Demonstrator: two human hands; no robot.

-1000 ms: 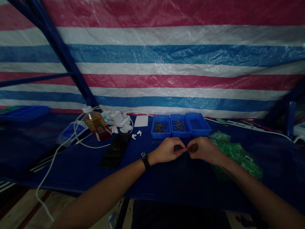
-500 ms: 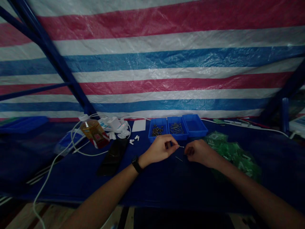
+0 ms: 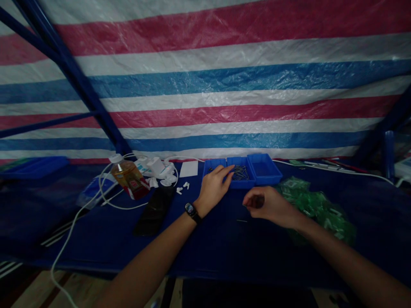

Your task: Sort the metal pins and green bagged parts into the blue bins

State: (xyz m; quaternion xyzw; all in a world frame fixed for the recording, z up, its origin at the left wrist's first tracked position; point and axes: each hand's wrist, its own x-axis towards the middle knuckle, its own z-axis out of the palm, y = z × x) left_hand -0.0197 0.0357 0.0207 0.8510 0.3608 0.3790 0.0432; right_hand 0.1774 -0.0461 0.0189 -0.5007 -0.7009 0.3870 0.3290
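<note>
- Left hand [image 3: 213, 188]: grip spread, fingers [image 3: 224, 172] stretched across the left blue plastic tray [image 3: 209, 164], tips at the rim of the middle blue plastic tray [image 3: 244, 184] holding metal pins [image 3: 240, 173].
- Right hand [image 3: 268, 206]: grip loosely curled; cannot tell whether it pinches anything.
- A thin metal pin [image 3: 242, 220] lies on the counter [image 3: 199, 252], lower centre, just beside the right hand.
- Green plastic packets [image 3: 316, 209] lie right of that hand.

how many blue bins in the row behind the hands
3, side by side: left bin, partly under the left hand, middle bin holding thin metal pins, right bin at the far end.
</note>
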